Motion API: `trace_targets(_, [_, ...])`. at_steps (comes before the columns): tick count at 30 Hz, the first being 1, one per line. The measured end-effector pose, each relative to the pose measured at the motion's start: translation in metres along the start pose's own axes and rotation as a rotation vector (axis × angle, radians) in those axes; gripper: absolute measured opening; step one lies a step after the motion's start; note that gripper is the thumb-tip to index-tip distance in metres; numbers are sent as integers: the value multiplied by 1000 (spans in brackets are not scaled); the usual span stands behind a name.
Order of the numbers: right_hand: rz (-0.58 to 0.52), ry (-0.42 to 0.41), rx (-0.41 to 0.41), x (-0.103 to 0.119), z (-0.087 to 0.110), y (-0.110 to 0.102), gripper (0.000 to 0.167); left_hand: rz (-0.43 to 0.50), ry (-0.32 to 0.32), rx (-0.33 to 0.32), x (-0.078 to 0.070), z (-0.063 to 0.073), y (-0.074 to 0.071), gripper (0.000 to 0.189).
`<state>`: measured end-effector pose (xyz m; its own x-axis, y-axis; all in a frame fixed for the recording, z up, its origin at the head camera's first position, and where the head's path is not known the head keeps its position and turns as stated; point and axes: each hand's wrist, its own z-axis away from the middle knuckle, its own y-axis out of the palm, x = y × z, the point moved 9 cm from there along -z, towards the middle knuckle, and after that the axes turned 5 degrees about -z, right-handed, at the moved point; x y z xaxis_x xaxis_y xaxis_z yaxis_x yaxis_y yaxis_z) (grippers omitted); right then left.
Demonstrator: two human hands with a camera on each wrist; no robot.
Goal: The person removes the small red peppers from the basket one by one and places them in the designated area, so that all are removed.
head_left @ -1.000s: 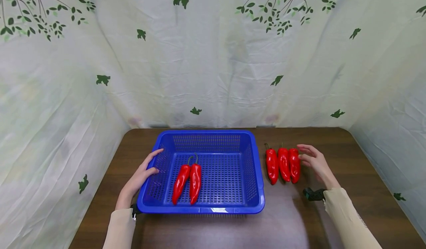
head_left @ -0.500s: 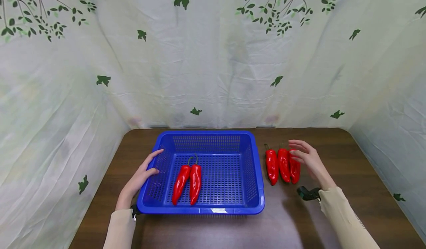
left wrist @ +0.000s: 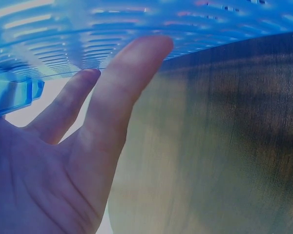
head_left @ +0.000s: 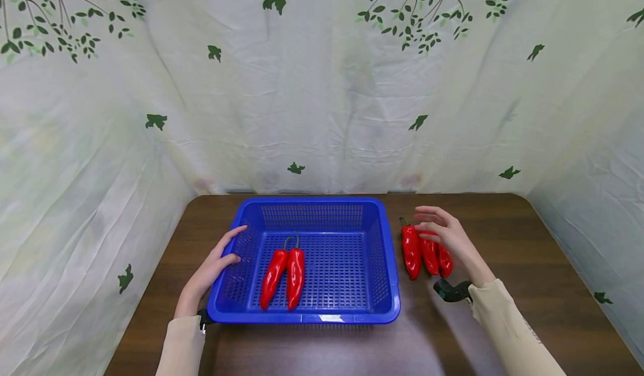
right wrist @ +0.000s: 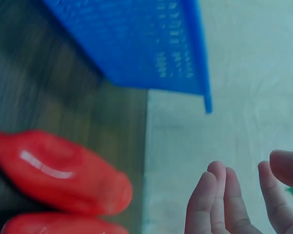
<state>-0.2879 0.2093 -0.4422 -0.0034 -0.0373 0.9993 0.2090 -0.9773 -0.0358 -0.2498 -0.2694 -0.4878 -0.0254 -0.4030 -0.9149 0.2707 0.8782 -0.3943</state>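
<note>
Two red chili peppers with green stems lie in the blue basket: a left pepper (head_left: 274, 278) and a right pepper (head_left: 296, 278). My left hand (head_left: 208, 272) rests at the basket's left rim (head_left: 223, 270); in the left wrist view its thumb (left wrist: 122, 87) and a finger reach straight to the perforated wall. Three more peppers stand in a row right of the basket: a left one (head_left: 411, 253), a middle one (head_left: 430, 256) and a right one (head_left: 445, 262). My right hand (head_left: 445, 233) hovers over their upper ends, fingers spread, holding nothing; it partly hides the middle and right peppers.
The brown wooden table (head_left: 528, 286) carries the basket (head_left: 347, 315) left of centre. Behind and beside the table hangs a pale cloth curtain (head_left: 327, 113) printed with leaves. A dark camera (head_left: 450, 291) is strapped to the right wrist.
My right hand has moved left, from beside the right pepper to above the row, its fingers now reaching the left pepper's edge. The left hand, basket and peppers have stayed put.
</note>
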Motion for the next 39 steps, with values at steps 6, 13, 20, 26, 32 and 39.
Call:
trace_targets(6, [-27, -19, 54, 11, -5, 22, 37, -6, -11, -3, 1, 0, -1, 63])
trace_targets(13, [-68, -8, 120, 20, -11, 49, 40, -8, -7, -2, 1, -1, 0, 64])
trace_targets(20, [-87, 15, 175, 26, -16, 72, 41, -4, 1, 7, 2, -3, 0, 63])
trace_targets(26, [-95, 28, 190, 29, -18, 86, 35, -2, 4, 9, 3, -4, 0, 63])
trace_targets(32, [-89, 22, 215, 29, -21, 101, 34, 5, 3, 12, 3, -4, 0, 62])
trace_targets(39, [-88, 19, 239, 31, -23, 118, 36, -6, -1, 8, 3, -3, -1, 62])
